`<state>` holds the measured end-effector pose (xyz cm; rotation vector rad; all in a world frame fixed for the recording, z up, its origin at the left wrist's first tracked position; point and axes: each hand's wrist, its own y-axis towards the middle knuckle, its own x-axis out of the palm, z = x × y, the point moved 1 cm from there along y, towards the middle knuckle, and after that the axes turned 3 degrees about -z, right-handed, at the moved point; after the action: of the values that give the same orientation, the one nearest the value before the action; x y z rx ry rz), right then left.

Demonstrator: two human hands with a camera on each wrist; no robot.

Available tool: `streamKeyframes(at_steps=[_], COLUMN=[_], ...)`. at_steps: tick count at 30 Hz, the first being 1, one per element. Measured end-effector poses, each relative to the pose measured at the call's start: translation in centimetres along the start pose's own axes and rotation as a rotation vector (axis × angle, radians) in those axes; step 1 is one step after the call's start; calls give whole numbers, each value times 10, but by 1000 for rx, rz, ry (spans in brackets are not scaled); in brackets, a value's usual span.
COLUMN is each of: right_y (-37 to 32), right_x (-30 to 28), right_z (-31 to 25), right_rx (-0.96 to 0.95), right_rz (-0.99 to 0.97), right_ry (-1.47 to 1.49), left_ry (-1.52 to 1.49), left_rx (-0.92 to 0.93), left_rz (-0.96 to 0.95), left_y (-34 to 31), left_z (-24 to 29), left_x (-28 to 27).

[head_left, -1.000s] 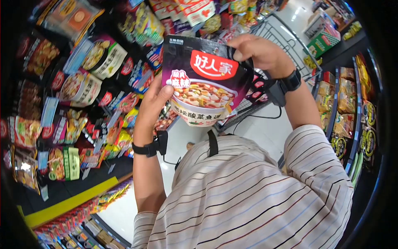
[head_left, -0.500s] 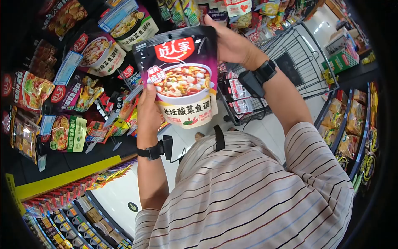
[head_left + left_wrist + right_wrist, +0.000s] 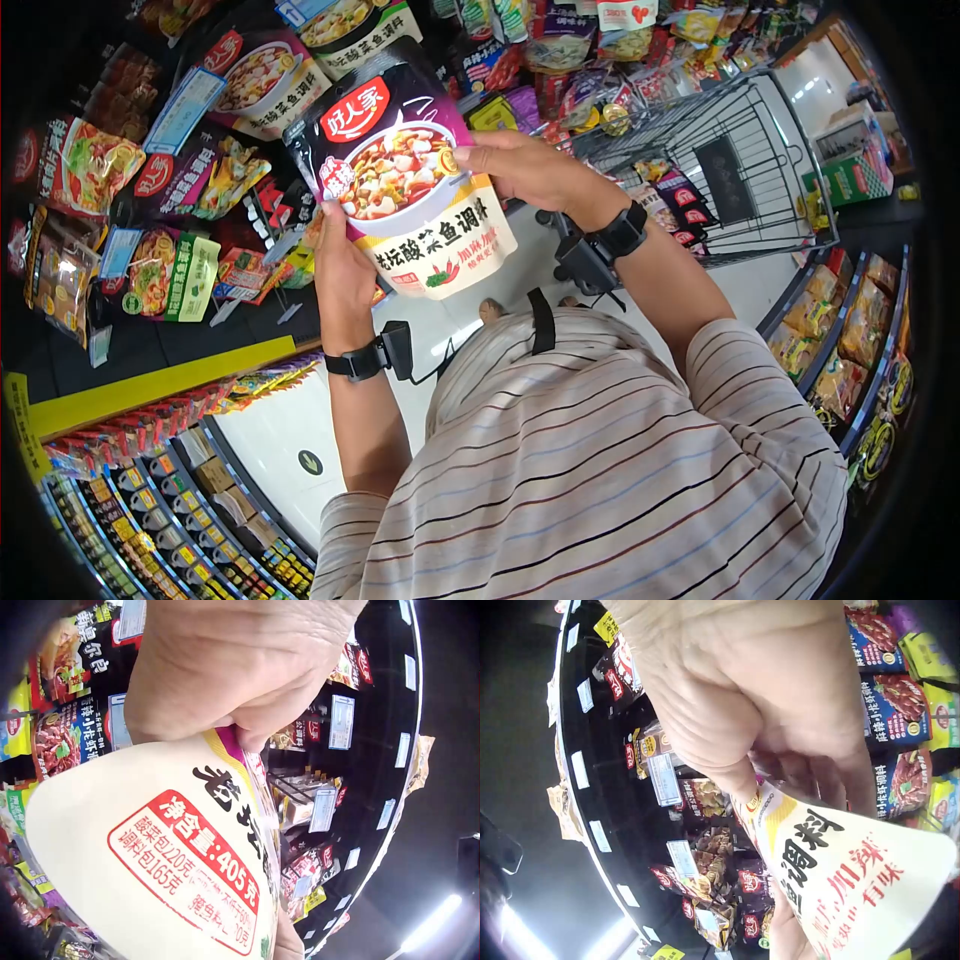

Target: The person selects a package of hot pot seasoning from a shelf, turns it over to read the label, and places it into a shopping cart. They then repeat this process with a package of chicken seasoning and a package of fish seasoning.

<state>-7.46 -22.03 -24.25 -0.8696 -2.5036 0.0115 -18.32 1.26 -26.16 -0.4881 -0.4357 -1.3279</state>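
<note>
A stand-up pouch of fish seasoning (image 3: 400, 175), black and purple above and cream below with a bowl of fish printed on it, is held up between both hands in the head view, its top leaning left. My left hand (image 3: 345, 268) grips its lower left edge, thumb on the front. At the right edge, my right hand (image 3: 545, 178) pinches the pouch, with the thumb over the printed bowl. In the left wrist view the pouch's cream bottom (image 3: 97, 825) faces the camera below the left hand (image 3: 240, 660). The right wrist view shows the right hand (image 3: 757, 690) at the pouch's other side.
Shelves of hanging seasoning pouches (image 3: 200, 180) with price tags stand on the left and ahead. A wire shopping cart (image 3: 735, 190) holding several packets is at the right front. More shelves of packaged food (image 3: 840, 330) line the right side.
The right hand has slid from the pouch's top right corner down to its right edge. The pouch has moved left and tilted leftward. The left hand keeps its grip.
</note>
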Motion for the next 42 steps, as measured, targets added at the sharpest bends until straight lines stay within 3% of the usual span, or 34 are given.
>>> streamKeyframes(at_steps=[8,29,42], right_y=[0,-8,-1], right_x=[-1,-16,-22], right_z=[2,11,31], right_rx=[10,116,136], right_rz=[24,22,30], right_ry=[86,127,202], left_ry=[41,40,13], left_rx=[24,27,-32], left_rz=[20,127,141], left_y=[2,-23,-24], left_z=[-3,6,-10], left_x=[-12,33,8])
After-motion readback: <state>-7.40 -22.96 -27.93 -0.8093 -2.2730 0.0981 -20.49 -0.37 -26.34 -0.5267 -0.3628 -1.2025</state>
